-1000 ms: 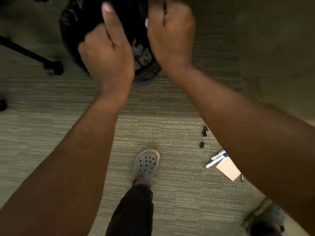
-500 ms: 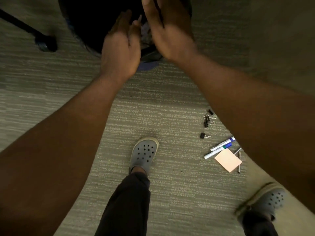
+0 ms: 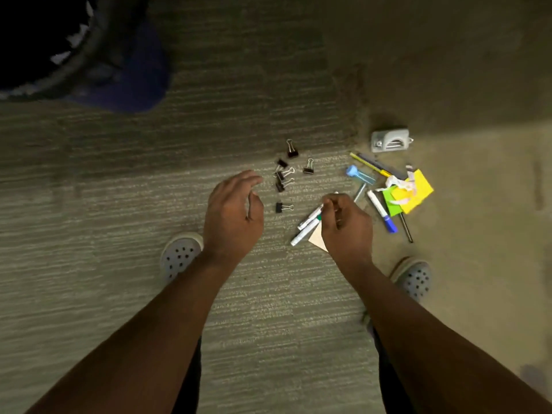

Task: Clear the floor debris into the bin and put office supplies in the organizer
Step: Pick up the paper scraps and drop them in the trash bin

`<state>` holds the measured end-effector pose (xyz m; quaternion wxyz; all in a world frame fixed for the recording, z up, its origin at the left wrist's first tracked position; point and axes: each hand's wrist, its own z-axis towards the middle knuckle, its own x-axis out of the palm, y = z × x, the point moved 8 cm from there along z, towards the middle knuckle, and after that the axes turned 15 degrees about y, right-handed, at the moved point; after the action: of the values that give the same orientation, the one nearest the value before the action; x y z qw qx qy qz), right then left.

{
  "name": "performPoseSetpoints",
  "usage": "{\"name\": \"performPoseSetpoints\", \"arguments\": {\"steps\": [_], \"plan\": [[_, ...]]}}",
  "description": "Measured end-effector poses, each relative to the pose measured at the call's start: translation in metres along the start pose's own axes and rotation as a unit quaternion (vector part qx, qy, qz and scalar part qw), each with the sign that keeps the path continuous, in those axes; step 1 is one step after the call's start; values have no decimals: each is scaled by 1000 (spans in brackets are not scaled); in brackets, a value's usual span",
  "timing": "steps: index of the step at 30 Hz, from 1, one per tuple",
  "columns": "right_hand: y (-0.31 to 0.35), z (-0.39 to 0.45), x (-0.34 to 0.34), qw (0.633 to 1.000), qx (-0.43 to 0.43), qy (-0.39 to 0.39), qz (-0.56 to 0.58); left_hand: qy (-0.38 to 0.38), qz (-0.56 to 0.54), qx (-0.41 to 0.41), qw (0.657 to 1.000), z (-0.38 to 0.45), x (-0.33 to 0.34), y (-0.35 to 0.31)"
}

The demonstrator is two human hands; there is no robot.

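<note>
The bin [image 3: 140, 76], blue with a black liner, stands at the top left. Several black binder clips [image 3: 283, 174] lie on the carpet, one [image 3: 283, 207] apart from them. My left hand [image 3: 234, 216] hovers just left of the clips with its fingers relaxed and empty. My right hand [image 3: 346, 228] is low over two white markers [image 3: 306, 227] and pinches the upper end of one. A tan sticky note [image 3: 316, 241] pokes out from under that hand.
Right of my hands lie a blue-capped marker [image 3: 383, 212], a yellow pencil [image 3: 370, 164], a blue plastic piece [image 3: 358, 173], yellow and green sticky notes [image 3: 415, 191] with a paper scrap [image 3: 397, 183], a black pen [image 3: 406, 228] and a grey stapler [image 3: 389, 140]. My shoes [image 3: 179, 255] flank the pile.
Both hands left the bin's mouth and came down to the supplies on the carpet. The view swung right, and the right hand closed on a marker.
</note>
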<state>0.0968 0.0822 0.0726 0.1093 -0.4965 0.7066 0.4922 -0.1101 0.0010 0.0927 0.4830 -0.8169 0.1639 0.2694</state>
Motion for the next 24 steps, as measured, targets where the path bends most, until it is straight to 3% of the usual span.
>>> {"name": "performPoseSetpoints", "arguments": {"steps": [5, 10, 24], "plan": [[-115, -12, -1, 991, 118, 40, -48, 144, 102, 10, 984, 8, 92, -7], [-185, 7, -9, 981, 192, 37, -19, 245, 170, 8, 955, 24, 158, -9], [-266, 85, -64, 979, 203, -28, -1, 275, 225, 87, 931, 116, 292, -91]]}}
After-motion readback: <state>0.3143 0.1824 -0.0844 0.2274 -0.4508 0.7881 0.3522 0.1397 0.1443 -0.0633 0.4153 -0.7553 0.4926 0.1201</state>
